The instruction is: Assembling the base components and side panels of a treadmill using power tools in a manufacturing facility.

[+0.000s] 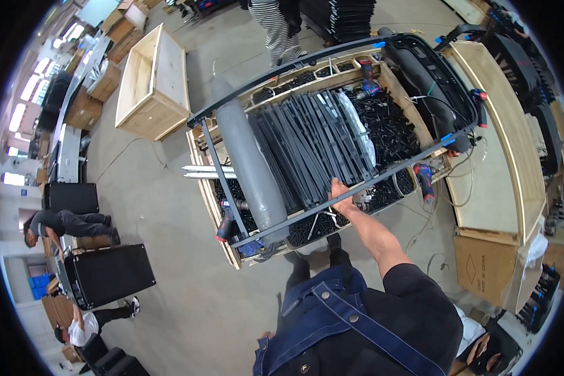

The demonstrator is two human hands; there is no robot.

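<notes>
My right hand (341,195) reaches forward to the near rail of a long black metal frame (294,219), with its fingers closed about the rail. Just past the fingertips lie the ends of several black metal strips (307,144), stacked side by side. The frame lies across two grey padded rollers, a left one (247,156) and a right one (420,78). Its right end carries a curved black panel (442,75). Part of my grip is hidden by the hand itself. My left hand is not plainly visible.
Under the frame, a wooden workbench holds bins of black screws (391,128). Cordless drills stand at its left (225,222), far (368,78) and right (424,182) sides. A wooden crate (169,84) stands far left. Two people work beside a black case (109,276) at left; another stands beyond the bench.
</notes>
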